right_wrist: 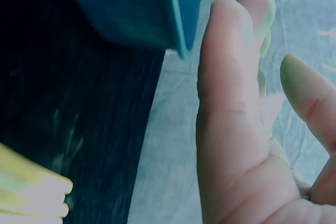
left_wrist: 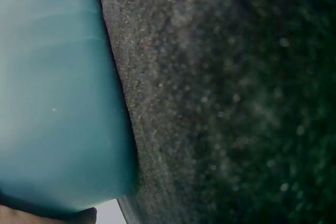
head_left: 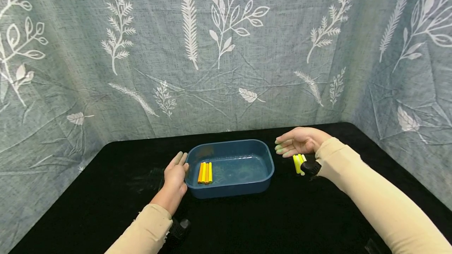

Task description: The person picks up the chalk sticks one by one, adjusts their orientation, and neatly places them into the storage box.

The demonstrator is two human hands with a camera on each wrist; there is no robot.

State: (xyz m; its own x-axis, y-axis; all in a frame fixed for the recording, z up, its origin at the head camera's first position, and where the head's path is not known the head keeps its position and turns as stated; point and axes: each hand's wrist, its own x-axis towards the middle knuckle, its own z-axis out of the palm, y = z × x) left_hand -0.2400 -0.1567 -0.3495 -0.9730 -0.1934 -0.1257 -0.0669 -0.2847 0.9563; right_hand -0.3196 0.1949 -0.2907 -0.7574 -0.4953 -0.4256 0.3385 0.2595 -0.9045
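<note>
A blue plastic tub (head_left: pixel 229 189) stands on the black tabletop. Inside it, toward the left end, several yellow and orange chalk-like sticks (head_left: pixel 205 173) lie side by side. My left hand (head_left: pixel 174 175) is against the tub's left side with fingers extended; its wrist view shows the blue wall (left_wrist: pixel 63 103) close up. Off the tub's right end, my right hand (head_left: pixel 300 141) is held with fingers straight and nothing in them. Greenish dust marks its fingertips. Just below it, partly hidden by the wrist camera, lie several yellow sticks (head_left: pixel 297 163), whose ends (right_wrist: pixel 37 192) also show in the right wrist view.
Black cloth (head_left: pixel 233 222) covers the table. A grey-blue curtain (head_left: pixel 219 101) with white leaf prints hangs behind the table and along both sides. Faint smudges (head_left: pixel 141 181) mark the cloth left of the tub.
</note>
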